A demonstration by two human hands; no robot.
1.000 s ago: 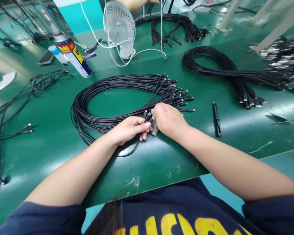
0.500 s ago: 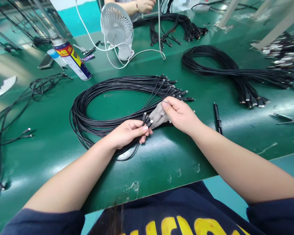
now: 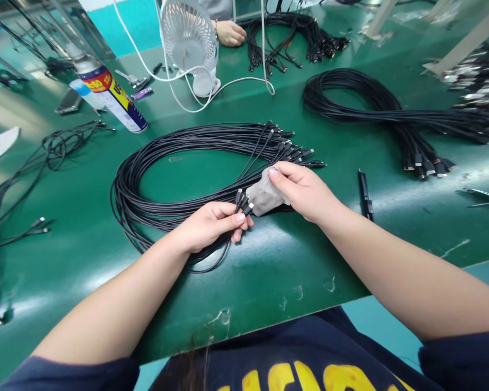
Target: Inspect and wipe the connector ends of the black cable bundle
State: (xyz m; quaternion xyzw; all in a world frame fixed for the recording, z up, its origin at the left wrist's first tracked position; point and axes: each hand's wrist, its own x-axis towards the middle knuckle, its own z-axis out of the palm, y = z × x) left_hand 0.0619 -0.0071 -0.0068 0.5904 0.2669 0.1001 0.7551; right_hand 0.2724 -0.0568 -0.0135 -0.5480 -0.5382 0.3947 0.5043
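Observation:
My left hand (image 3: 209,224) pinches a few black cable ends (image 3: 243,202) with metal plugs, their tips pointing up and right. My right hand (image 3: 305,190) holds a grey cloth (image 3: 264,195) right against those plugs. Both hands rest near the front edge of a green table (image 3: 269,266). The cables belong to a large black coil (image 3: 179,174) that loops out to the left and behind my hands, with many plug ends fanned at its right.
A spray can (image 3: 110,95) lies tilted at the back left, beside a white desk fan (image 3: 189,43) with a white cord. A second cable bundle (image 3: 375,111) lies at right, a black tool (image 3: 364,193) near my right wrist. Another person's hand (image 3: 230,32) rests at the far edge.
My right hand has lifted off the plugs and drawn back to the right, which uncovers the grey cloth. My left hand keeps the cable ends in place.

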